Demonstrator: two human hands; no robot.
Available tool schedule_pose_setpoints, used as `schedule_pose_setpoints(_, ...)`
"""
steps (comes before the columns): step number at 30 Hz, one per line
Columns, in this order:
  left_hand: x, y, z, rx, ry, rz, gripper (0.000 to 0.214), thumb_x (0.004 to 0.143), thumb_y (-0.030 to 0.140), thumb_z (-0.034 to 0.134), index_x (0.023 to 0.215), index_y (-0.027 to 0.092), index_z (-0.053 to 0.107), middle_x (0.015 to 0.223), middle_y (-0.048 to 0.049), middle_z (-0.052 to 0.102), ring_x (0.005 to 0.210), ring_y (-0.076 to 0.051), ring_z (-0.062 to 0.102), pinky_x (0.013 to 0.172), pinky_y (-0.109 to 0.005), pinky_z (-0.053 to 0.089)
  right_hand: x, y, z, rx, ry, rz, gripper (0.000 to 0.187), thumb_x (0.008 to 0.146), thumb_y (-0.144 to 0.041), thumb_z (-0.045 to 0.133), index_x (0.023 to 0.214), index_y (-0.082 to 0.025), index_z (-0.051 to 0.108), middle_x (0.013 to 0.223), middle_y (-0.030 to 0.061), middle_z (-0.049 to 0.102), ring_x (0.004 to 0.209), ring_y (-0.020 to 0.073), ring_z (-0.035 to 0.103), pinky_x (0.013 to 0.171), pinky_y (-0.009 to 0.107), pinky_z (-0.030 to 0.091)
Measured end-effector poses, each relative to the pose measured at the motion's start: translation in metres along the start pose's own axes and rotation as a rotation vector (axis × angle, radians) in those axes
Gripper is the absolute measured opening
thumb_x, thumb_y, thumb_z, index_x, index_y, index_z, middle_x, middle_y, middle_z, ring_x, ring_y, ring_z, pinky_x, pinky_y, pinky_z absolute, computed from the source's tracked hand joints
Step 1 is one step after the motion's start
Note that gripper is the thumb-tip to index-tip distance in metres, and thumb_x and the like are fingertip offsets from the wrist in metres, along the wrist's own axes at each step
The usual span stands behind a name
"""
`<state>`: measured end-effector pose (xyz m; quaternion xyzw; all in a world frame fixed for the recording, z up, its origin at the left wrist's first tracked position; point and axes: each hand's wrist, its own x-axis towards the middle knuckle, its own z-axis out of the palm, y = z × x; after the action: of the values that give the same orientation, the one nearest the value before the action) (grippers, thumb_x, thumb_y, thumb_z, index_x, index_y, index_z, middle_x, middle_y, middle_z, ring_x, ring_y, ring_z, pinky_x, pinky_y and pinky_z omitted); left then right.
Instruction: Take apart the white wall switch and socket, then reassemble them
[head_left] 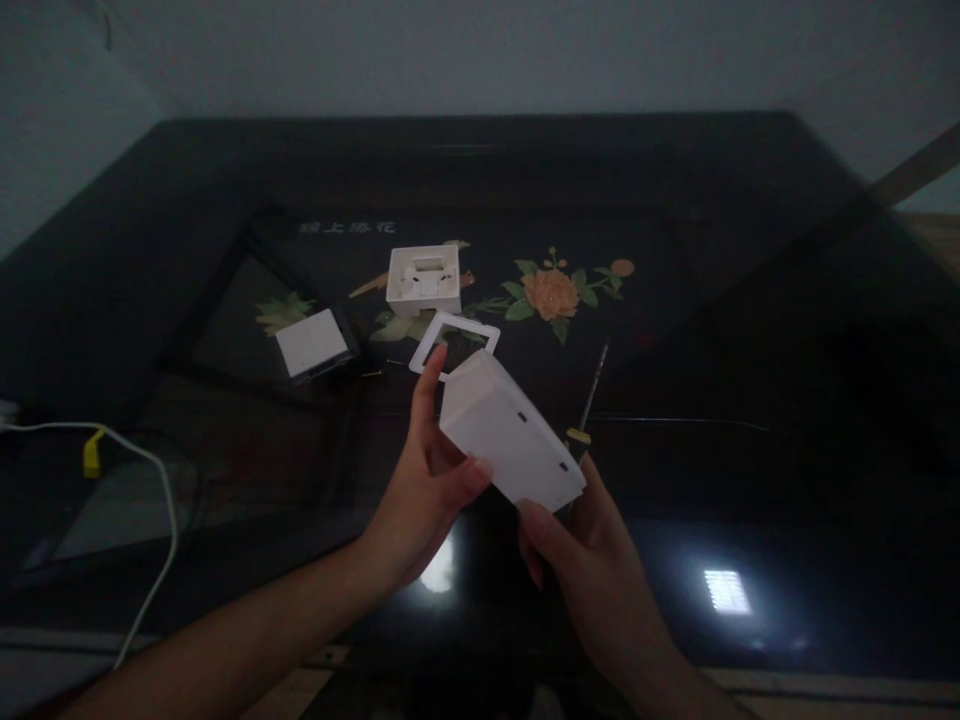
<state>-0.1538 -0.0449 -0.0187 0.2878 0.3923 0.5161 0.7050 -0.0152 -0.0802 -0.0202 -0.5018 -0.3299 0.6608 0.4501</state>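
The left hand (427, 480) and right hand (592, 560) are pinching the white switch module (510, 440) between them, tilting its slotted side up into view; a screwdriver (592, 395) is lying just beyond the right hand

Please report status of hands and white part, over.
Left hand and right hand both grip white rectangular plastic panel, above dark glossy table. Thin metal screwdriver lies behind right hand.

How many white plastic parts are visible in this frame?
4: a block held by left hand and right hand, a frame just behind it, an open box farther back, and a flat plate at left. Smaller ones may be hidden.
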Motion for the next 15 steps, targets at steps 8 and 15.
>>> schedule_pose_setpoints(8,0.003,-0.006,-0.008,0.228,0.009,0.061,0.108,0.070,0.050,0.085,0.150,0.043,0.014,0.115,-0.0052,0.063,0.102,-0.027,0.067,0.090,-0.048,0.058,-0.007,-0.004,-0.025,-0.296,0.085,-0.003,0.038,0.088,-0.054,0.061,0.114,-0.027,0.056,0.082,0.0009,0.061,0.059,0.0124,0.052,0.050,0.024,0.046)
schedule_pose_setpoints(15,0.008,-0.001,-0.007,0.486,0.056,0.207,0.097,0.068,0.040,0.087,0.144,0.036,0.027,0.128,-0.0071,0.056,0.111,-0.028,0.064,0.090,-0.041,0.058,-0.056,0.009,-0.047,-0.708,0.282,-0.232,0.033,0.094,-0.038,0.056,0.126,-0.036,0.062,0.111,0.0037,0.072,0.091,0.0231,0.070,0.072,0.034,0.060)
